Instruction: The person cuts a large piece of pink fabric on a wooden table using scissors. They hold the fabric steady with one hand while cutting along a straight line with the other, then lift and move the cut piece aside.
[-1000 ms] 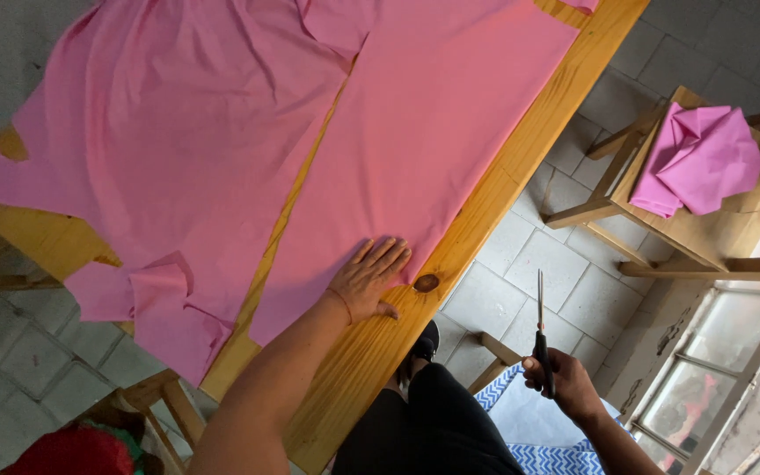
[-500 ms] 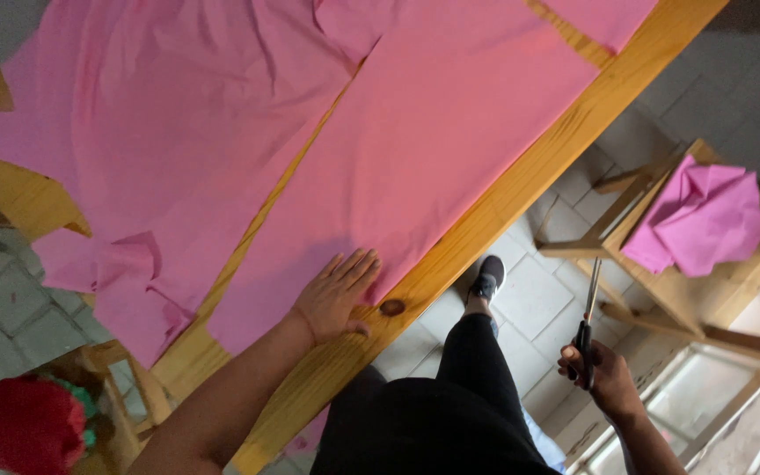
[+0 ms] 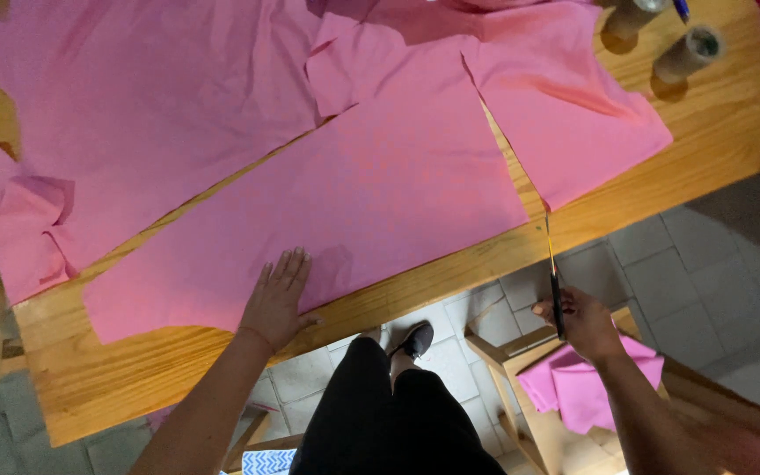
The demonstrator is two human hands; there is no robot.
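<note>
Several pieces of pink fabric lie spread over a wooden table (image 3: 723, 132). My left hand (image 3: 276, 297) rests flat, fingers apart, on the near edge of the long middle piece (image 3: 354, 202). My right hand (image 3: 584, 321) grips black-handled scissors (image 3: 552, 273) just off the table's front edge. The blades point up at the gap between the middle piece and a smaller pink piece (image 3: 565, 97) to its right.
Two cardboard spool tubes (image 3: 683, 53) stand at the table's far right. A wooden chair (image 3: 521, 352) carrying folded pink cloth (image 3: 573, 387) sits below my right hand. My black-trousered legs and a shoe (image 3: 413, 339) are over the tiled floor. More pink fabric (image 3: 28, 229) is bunched at the left.
The view has swung to the right along the table. My right hand has brought the scissors up from beside the chair to the table's edge. My left hand stays flat on the fabric.
</note>
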